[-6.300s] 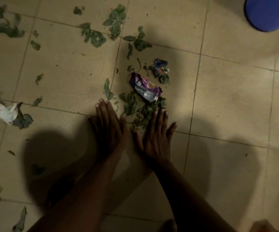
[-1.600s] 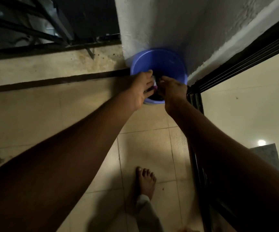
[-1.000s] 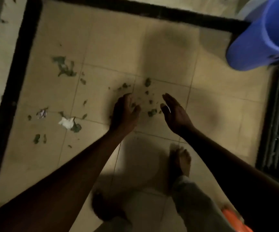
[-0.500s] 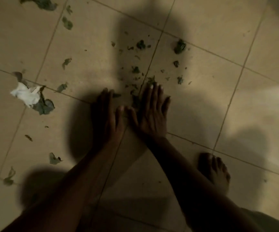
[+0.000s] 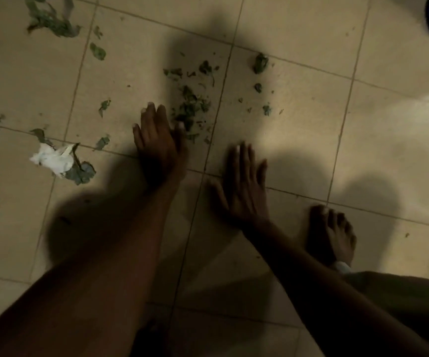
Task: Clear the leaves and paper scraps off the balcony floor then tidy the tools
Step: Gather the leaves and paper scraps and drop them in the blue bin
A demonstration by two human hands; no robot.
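Both hands lie flat, fingers straight: left hand beside the leaf bits, right hand apart on bare tile. White paper scrap lies further left.

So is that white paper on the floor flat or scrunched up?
Scrunched up: the white paper shows bunched folds and ragged edges, beside a dark leaf.

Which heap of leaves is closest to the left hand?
The small leaf pile beside the left hand; the big clump at upper left lies far off.
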